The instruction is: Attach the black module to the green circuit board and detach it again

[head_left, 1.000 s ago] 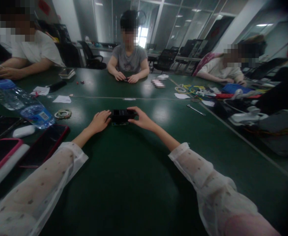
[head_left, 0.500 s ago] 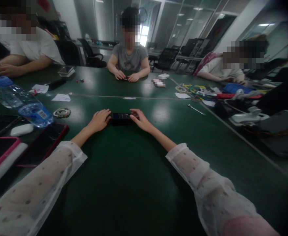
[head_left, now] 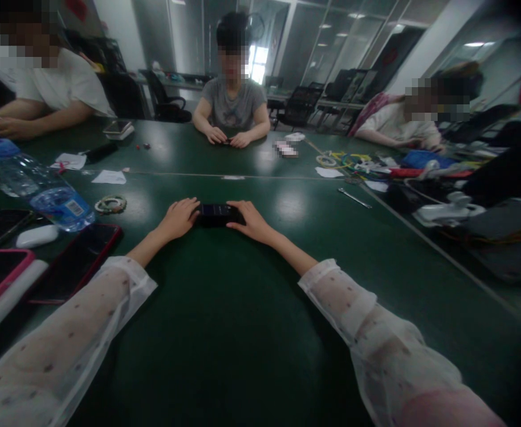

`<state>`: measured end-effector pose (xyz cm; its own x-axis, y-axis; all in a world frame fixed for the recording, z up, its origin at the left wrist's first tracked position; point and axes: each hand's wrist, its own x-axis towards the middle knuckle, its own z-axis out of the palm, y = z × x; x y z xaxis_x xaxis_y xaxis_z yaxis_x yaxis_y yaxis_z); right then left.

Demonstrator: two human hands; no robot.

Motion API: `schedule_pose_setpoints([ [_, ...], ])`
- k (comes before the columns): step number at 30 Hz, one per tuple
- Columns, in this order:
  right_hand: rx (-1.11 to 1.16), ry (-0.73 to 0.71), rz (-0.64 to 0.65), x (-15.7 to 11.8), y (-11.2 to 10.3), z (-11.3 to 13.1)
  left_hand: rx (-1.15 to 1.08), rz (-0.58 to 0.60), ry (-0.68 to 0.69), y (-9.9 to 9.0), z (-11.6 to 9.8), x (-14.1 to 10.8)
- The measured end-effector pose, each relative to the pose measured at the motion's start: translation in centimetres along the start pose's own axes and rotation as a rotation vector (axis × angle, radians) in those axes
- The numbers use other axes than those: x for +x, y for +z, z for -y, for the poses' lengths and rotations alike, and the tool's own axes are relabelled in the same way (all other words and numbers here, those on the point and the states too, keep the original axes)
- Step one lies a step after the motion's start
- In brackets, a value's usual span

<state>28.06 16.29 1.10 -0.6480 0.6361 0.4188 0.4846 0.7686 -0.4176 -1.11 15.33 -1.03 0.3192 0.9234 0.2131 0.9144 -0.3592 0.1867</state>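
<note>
A small black device [head_left: 214,216] with a dark screen lies on the green table [head_left: 225,308] in front of me. My left hand [head_left: 178,219] rests palm down at the device's left end, its fingertips touching the edge. Around the right end, my right hand [head_left: 250,223] has its thumb at the near side and its fingers at the far side, gripping it. Both forearms rest on the table in sheer white dotted sleeves.
To the left are a water bottle [head_left: 64,204], a beaded bracelet [head_left: 110,204], a red-edged phone [head_left: 76,264] and a white case [head_left: 37,236]. A wrench [head_left: 353,198] and tangled cables [head_left: 349,163] lie right. Three people sit around the table.
My right hand has shifted slightly left over the device's right end, and its thumb now lies along the near side. My left hand has hardly moved.
</note>
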Motion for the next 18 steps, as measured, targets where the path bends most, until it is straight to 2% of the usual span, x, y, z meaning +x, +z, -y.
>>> schedule_pose_setpoints([
  [18, 0.005, 0.045, 0.03, -0.18, -0.02, 0.29, -0.016, -0.001, -0.01, -0.23, -0.31, -0.16],
])
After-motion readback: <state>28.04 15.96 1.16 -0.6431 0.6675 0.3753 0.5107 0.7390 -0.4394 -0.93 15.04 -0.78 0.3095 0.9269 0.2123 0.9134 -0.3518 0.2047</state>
